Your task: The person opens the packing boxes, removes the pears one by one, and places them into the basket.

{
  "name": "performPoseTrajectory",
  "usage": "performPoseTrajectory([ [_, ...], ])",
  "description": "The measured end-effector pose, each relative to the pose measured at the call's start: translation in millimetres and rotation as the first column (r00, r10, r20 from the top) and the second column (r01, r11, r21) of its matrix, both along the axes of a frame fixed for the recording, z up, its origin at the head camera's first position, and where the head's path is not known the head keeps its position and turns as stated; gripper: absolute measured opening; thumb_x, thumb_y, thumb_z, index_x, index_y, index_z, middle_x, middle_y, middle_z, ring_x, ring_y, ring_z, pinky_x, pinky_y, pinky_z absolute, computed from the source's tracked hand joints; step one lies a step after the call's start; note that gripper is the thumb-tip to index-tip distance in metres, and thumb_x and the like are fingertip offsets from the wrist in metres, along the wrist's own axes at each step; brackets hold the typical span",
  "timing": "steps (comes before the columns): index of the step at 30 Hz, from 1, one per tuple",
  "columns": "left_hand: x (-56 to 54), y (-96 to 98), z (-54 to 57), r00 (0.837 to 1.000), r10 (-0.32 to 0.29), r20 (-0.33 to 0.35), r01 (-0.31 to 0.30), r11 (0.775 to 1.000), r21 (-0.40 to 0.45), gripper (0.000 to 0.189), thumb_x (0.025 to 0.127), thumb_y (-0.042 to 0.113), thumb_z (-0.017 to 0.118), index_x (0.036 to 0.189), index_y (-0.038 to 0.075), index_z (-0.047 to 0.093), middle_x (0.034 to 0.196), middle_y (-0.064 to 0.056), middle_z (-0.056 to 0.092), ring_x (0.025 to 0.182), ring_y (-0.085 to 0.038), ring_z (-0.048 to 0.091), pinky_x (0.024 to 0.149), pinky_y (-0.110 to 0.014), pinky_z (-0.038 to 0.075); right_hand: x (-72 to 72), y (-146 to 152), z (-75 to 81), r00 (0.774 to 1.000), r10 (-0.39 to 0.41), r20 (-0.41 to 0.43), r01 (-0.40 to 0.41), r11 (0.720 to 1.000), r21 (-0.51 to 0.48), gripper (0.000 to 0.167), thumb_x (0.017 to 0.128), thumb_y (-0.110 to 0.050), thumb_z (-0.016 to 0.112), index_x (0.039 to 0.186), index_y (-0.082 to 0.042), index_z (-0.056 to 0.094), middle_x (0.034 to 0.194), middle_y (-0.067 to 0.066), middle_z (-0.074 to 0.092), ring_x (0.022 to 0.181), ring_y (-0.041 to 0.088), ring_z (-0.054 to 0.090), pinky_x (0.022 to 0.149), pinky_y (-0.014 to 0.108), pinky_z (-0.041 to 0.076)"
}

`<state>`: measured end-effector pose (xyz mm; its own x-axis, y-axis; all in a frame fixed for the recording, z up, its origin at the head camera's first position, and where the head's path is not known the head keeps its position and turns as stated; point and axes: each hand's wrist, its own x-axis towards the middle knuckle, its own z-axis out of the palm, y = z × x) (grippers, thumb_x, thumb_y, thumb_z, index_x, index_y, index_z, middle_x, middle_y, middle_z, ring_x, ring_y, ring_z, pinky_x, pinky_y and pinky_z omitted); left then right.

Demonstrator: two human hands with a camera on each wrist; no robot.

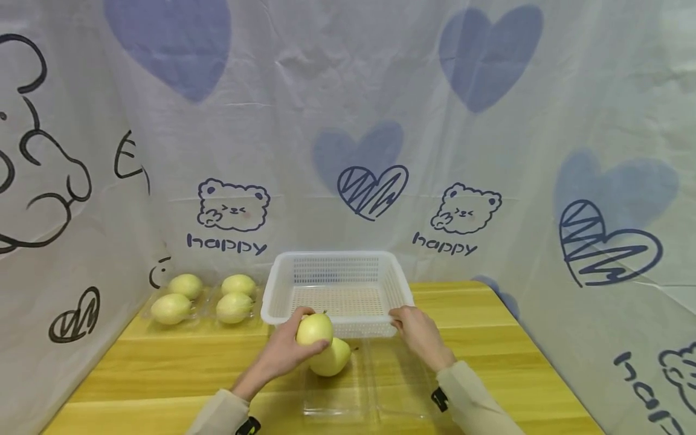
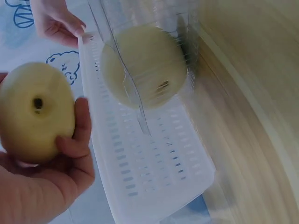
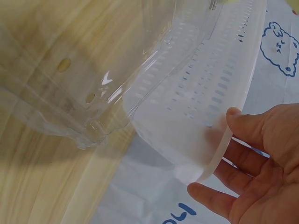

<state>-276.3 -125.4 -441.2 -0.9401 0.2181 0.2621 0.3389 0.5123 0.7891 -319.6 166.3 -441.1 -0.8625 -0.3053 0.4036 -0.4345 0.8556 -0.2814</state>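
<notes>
My left hand [image 1: 284, 348] grips a pale yellow pear [image 1: 314, 328] just above the near edge of a white plastic basket [image 1: 277, 284]. In the left wrist view, its fingers curl round the pear [image 2: 39, 123] from below, and the dark pit at one end shows. A second pear [image 1: 330, 359] sits in a clear plastic clamshell box [image 1: 337, 402] in front of the basket. With thumb and fingers, my right hand [image 1: 421, 335] pinches the basket's near right corner; the right wrist view shows the thumb on the rim [image 3: 226, 144]. No fruit shows inside the basket.
Two clear boxes, each with two pears, stand on the left: one pair [image 1: 171, 309] at the edge, another [image 1: 234, 307] nearer the basket. The clear box's other half [image 1: 399, 386] lies open at right. A printed curtain [image 1: 326, 90] hangs behind the wooden table [image 1: 190, 368].
</notes>
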Motion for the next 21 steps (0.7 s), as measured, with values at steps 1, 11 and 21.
performPoseTrajectory([
  [1,-0.9,-0.1,0.5,1.0,0.02,-0.003,-0.02,1.0,0.023,0.061,0.078,0.037,0.08,0.127,0.016,0.049,0.101,-0.014,0.066,0.072,-0.015,0.062,0.057,-0.029,0.052,0.0,0,0.1,1.0,0.003,0.002,-0.003,1.0,-0.002,0.016,0.088,-0.003,0.069,0.103,-0.001,0.074,0.095,0.012,0.074,0.08,0.022,0.069,0.069,0.036,0.058],
  [11,-11.5,-5.7,4.4,0.965,0.072,-0.254,-0.065,0.997,0.035,0.061,0.091,0.03,0.068,0.146,0.03,0.044,0.128,-0.013,0.058,0.093,-0.022,0.061,0.066,-0.03,0.052,-1.5,-1,0.3,1.0,0.01,-0.002,-0.01,1.0,-0.004,0.012,0.088,-0.003,0.069,0.099,-0.003,0.074,0.091,0.009,0.074,0.073,0.016,0.066,0.066,0.031,0.056],
  [21,-25.7,-7.1,10.4,0.96,0.121,-0.252,-0.102,0.991,0.084,0.062,0.08,0.024,0.076,0.137,0.023,0.052,0.128,-0.015,0.058,0.098,-0.029,0.061,0.071,-0.034,0.053,-1.2,1,-0.5,1.0,0.014,0.005,-0.015,1.0,0.017,0.011,0.088,-0.005,0.069,0.098,-0.005,0.074,0.089,0.007,0.073,0.072,0.015,0.065,0.064,0.029,0.056],
])
